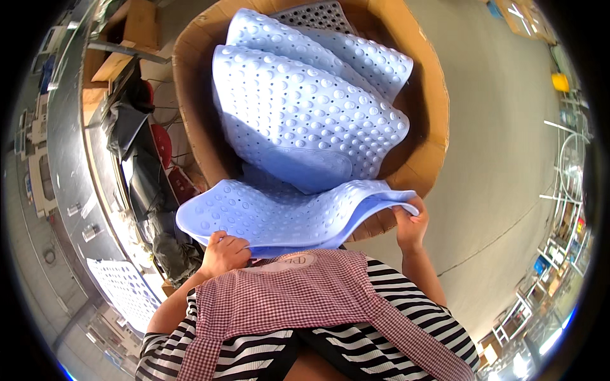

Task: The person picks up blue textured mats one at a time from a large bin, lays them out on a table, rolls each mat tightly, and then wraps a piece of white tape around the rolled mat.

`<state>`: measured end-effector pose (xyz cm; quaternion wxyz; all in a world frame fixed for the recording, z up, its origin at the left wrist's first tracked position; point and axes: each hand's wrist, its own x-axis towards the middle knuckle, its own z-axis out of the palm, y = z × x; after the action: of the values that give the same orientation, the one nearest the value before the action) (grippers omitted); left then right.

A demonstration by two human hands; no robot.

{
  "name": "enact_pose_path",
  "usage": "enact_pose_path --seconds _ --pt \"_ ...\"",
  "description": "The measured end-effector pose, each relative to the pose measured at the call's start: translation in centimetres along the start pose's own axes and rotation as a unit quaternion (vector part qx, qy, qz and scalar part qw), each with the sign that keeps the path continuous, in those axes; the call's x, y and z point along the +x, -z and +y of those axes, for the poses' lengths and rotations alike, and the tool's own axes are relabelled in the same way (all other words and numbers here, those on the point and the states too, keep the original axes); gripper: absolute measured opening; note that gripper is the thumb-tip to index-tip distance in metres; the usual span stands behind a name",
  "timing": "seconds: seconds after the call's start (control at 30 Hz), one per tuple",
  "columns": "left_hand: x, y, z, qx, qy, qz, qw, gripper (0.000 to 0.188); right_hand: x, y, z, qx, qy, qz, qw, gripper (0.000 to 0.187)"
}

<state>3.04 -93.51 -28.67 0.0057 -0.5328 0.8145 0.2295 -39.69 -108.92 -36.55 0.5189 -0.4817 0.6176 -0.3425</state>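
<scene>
1. Spanning the space between torso and box, a pale blue mat (267, 213) overlaps, in view, the near rim of a cardboard box (438, 127).
2. Left hand (225, 255): fingers curled over the mat's near edge, toward its left end. Right hand (412, 225): closed on the right corner, thumb and fingers pinching the edge.
3. The wide-set grip probably stops so limp a sheet from collapsing; its middle sags into a shallow trough, and layers part near the right corner.
4. Inside the box, further blue mats (311, 114) lie loosely bent, likely because the walls leave too little room for lying flat. Whether the held mat touches them cannot be told.
5. Material: apparently rubber or soft plastic, studded with round bumps and, in the box, pierced by small dark holes; one smooth, rounded panel interrupts the studs.
6. At the far wall, a grey perforated sheet (318, 16) shows a closer grid of holes.
</scene>
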Motion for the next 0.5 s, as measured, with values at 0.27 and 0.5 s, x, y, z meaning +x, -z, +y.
enact_pose_path --seconds 0.27,0.5 --pt "-5.2 14.9 3.9 0.139 0.029 0.232 0.962 0.017 -2.2 -0.4 -14.0 -0.002 0.261 0.063 0.963 0.017" --pt "-8.5 33.8 8.2 0.324 0.09 0.529 0.779 0.016 -0.9 -1.0 -41.0 0.165 0.567 0.258 0.764 0.026"
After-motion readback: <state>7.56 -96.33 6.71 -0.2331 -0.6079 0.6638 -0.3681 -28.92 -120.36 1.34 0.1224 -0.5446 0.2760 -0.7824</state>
